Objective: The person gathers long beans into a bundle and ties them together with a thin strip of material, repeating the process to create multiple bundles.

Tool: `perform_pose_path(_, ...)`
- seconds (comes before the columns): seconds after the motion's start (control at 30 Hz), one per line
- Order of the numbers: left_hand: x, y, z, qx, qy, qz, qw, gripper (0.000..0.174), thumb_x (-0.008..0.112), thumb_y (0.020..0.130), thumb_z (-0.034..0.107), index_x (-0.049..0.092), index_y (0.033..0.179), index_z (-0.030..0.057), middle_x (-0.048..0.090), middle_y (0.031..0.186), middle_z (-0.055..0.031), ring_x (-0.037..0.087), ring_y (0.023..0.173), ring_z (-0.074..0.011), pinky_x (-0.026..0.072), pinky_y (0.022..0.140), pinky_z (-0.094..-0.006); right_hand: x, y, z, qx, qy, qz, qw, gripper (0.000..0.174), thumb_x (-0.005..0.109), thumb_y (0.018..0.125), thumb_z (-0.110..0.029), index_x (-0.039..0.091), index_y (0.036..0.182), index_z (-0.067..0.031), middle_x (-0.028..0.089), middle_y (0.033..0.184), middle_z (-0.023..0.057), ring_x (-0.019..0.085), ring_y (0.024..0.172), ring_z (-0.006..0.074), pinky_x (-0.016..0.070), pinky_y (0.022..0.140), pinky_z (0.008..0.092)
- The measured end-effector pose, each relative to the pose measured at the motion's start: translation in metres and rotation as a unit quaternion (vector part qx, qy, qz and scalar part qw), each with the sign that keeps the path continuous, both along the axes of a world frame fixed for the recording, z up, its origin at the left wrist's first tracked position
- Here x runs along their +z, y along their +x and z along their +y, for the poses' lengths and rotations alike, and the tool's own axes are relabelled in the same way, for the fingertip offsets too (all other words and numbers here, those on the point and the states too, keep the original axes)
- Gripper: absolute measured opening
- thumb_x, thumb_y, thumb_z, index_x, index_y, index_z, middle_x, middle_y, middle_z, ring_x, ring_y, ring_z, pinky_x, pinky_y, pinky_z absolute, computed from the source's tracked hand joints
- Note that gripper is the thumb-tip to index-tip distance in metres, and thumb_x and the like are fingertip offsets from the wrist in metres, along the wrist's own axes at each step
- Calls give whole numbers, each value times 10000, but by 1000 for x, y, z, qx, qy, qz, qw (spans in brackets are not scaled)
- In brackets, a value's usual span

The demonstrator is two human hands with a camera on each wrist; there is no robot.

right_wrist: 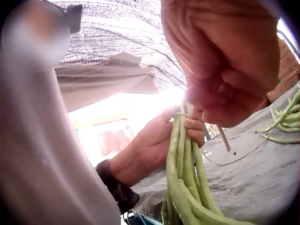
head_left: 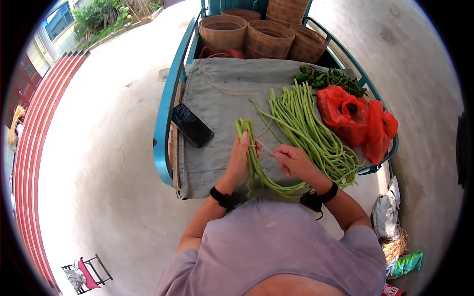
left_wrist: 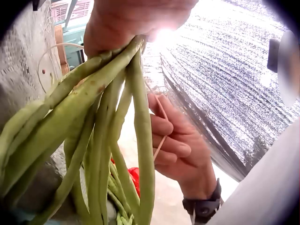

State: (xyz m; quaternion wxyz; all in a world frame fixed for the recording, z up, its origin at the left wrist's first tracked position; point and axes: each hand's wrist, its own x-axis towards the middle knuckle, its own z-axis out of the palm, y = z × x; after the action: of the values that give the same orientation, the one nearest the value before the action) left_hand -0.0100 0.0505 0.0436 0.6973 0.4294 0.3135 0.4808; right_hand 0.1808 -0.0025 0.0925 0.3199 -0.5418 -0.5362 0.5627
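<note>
My left hand [head_left: 238, 160] grips a small bundle of long green beans [head_left: 253, 165] near its upper end, thumb across the stalks. The beans' long ends hang down and curve to the right in front of the body. My right hand [head_left: 297, 163] pinches a thin pale string [left_wrist: 161, 111], its fingers curled. In the right wrist view, a turn of the string lies round the bundle [right_wrist: 180, 136] by the left fingers. A larger pile of long beans [head_left: 311, 128] lies on the grey cloth [head_left: 222, 93] just beyond the right hand.
A black phone [head_left: 192, 126] lies at the cloth's left side. Red plastic bags [head_left: 345, 116] and dark green vegetables [head_left: 331, 79] sit at the right. Several woven baskets [head_left: 222, 33] stand at the back of the cart bed, inside its blue rails [head_left: 165, 128].
</note>
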Motion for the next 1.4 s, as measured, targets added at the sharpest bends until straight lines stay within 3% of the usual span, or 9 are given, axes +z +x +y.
perform_pose_path(0.27, -16, 4, 6, 32, 120, 22, 992, 383, 336, 1036, 368, 469, 1082, 12, 649, 993, -118, 576, 818, -136, 484, 754, -282, -25, -2, 23, 61, 117, -99, 986, 146, 632, 890, -149, 636, 1009, -64, 564, 716, 1, 535, 585, 85, 446, 515, 241)
perform_pose_path(0.37, -9, 8, 0, 41, 159, 33, 986, 407, 310, 1042, 348, 477, 1149, -7, 631, 1104, -141, 574, 954, -164, 459, 872, -308, -44, -4, 42, 87, 328, -254, 906, 140, 651, 856, -101, 643, 991, -64, 606, 780, 11, 582, 667, 117, 481, 607, 262)
perform_pose_path(0.57, 3, 2, -6, 19, 92, -15, 995, 415, 307, 1044, 328, 458, 1200, -26, 589, 1212, -160, 566, 1070, -191, 434, 961, -322, -40, -22, 46, 61, 34, 33, 997, 151, 609, 892, -108, 626, 1001, -5, 666, 924, 39, 619, 807, 124, 489, 691, 261)
perform_pose_path(0.7, -21, 5, 7, 57, 100, -29, 993, 343, 355, 1040, 297, 396, 1235, 18, 588, 1168, -139, 608, 937, -165, 528, 750, -277, -41, -24, 49, 26, 104, 26, 994, 145, 550, 936, -103, 602, 1002, 16, 651, 907, 32, 605, 774, 109, 484, 666, 249)
perform_pose_path(0.87, -13, 5, 3, 63, 5, -89, 994, 332, 359, 1037, 292, 397, 1199, 4, 607, 1041, -142, 633, 903, -191, 548, 781, -314, -10, -24, 45, 15, 64, -73, 995, 150, 507, 965, -121, 573, 1035, -6, 621, 914, 43, 553, 627, 81, 453, 552, 230)
perform_pose_path(0.97, -12, 5, 6, 57, 17, -67, 996, 326, 361, 1037, 294, 403, 1173, 1, 609, 986, -136, 640, 874, -192, 543, 748, -303, -21, -25, 52, -69, 185, -79, 977, 165, 537, 945, -145, 566, 1035, -10, 657, 885, 76, 580, 653, 118, 475, 590, 270)
perform_pose_path(1.17, -23, -1, 8, 8, 41, -36, 998, 312, 362, 1037, 294, 423, 1138, 5, 611, 931, -115, 632, 799, -173, 501, 671, -266, -46, -17, 73, -60, 147, -37, 987, 268, 502, 980, -276, 572, 1042, -24, 645, 835, 60, 578, 630, 132, 485, 617, 288)
perform_pose_path(1.27, -16, 1, 3, -23, 61, -49, 997, 343, 344, 1037, 332, 444, 1125, 16, 613, 949, -108, 614, 780, -163, 492, 675, -262, -21, -20, 74, 0, -127, 127, 984, 287, 482, 993, -288, 570, 1020, -16, 587, 764, 38, 550, 572, 121, 479, 595, 274)
perform_pose_path(1.4, -14, 5, 2, -51, 83, -63, 993, 338, 360, 1036, 305, 441, 1150, -3, 616, 946, -114, 616, 756, -164, 493, 674, -266, -58, -15, 88, 88, -168, 356, 915, 215, 518, 979, -255, 569, 1000, -47, 597, 770, 29, 550, 560, 136, 498, 598, 287)
